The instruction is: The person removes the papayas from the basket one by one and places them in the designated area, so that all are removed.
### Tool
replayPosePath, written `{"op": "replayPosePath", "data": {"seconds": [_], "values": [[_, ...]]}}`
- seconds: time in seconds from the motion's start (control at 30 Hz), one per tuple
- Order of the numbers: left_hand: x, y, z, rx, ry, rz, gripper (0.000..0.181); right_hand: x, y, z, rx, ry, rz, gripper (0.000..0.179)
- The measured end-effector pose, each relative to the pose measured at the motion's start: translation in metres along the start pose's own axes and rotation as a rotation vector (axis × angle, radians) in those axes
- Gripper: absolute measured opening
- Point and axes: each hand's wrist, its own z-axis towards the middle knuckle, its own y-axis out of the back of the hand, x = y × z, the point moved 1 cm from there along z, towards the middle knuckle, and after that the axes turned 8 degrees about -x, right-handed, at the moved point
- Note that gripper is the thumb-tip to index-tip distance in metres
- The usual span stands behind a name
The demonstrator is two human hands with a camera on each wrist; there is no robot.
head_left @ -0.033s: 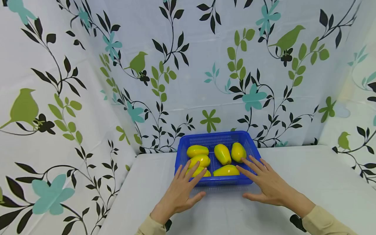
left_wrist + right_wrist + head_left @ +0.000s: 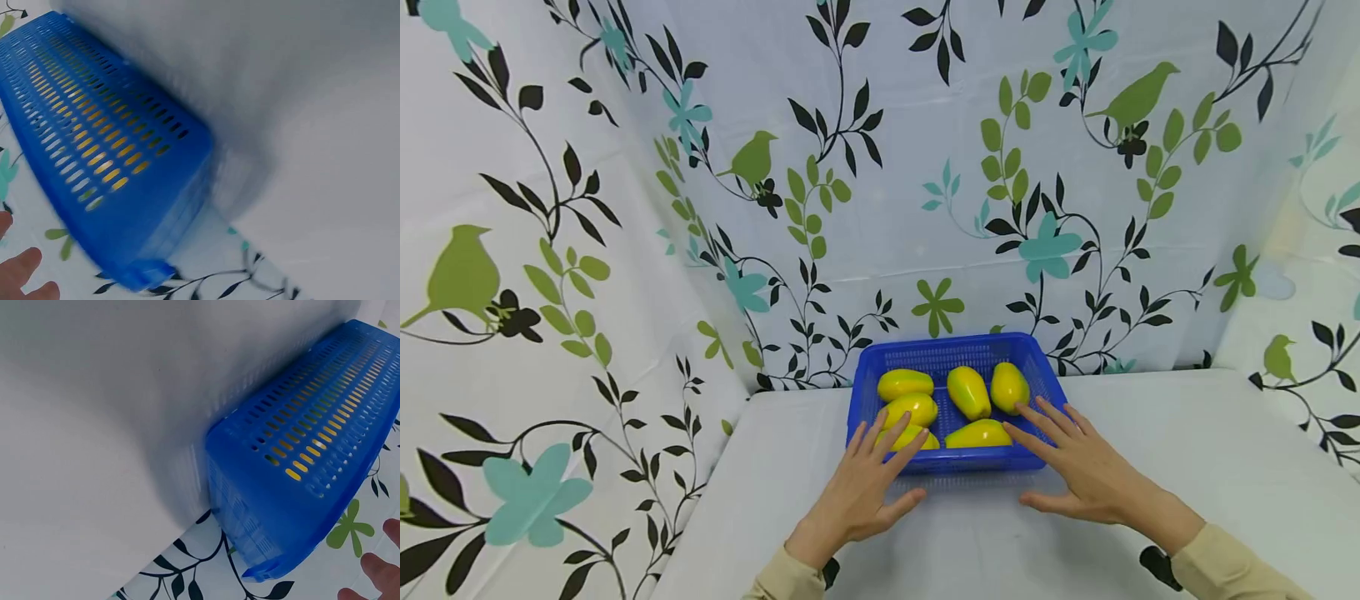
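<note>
A blue plastic basket (image 2: 977, 461) with slotted sides stands on the white table. Inside it lie several smooth yellow fruits (image 2: 967, 392) tinged with green, perhaps mangoes or papayas. My left hand (image 2: 859, 496) hovers at the basket's front left corner, fingers spread and nothing held. At the front right, my right hand (image 2: 1088, 468) is likewise spread and holds nothing. In the left wrist view, fingertips (image 2: 22, 265) show apart from the basket wall (image 2: 125, 206). The right wrist view also has fingertips (image 2: 378, 572) away from the basket (image 2: 269, 487).
The white table (image 2: 1157, 425) extends to both sides and in front of the basket. Behind the basket hangs a white curtain (image 2: 910, 225) printed with birds, leaves and flowers. Similar patterned cloth (image 2: 497, 358) covers the left side, and more (image 2: 1315, 292) covers the right.
</note>
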Motion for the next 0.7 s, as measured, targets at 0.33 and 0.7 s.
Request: {"op": "replayPosePath", "data": {"seconds": [0.33, 0.7], "values": [[0.014, -0.014, -0.013, 0.024, 0.085, -0.015, 0.066, 0.005, 0.012, -0.002, 0.008, -0.019, 0.006, 0.086], [0.026, -0.012, -0.01, 0.043, 0.151, -0.026, 0.068, 0.008, 0.011, -0.006, 0.001, -0.007, -0.003, 0.084]]}}
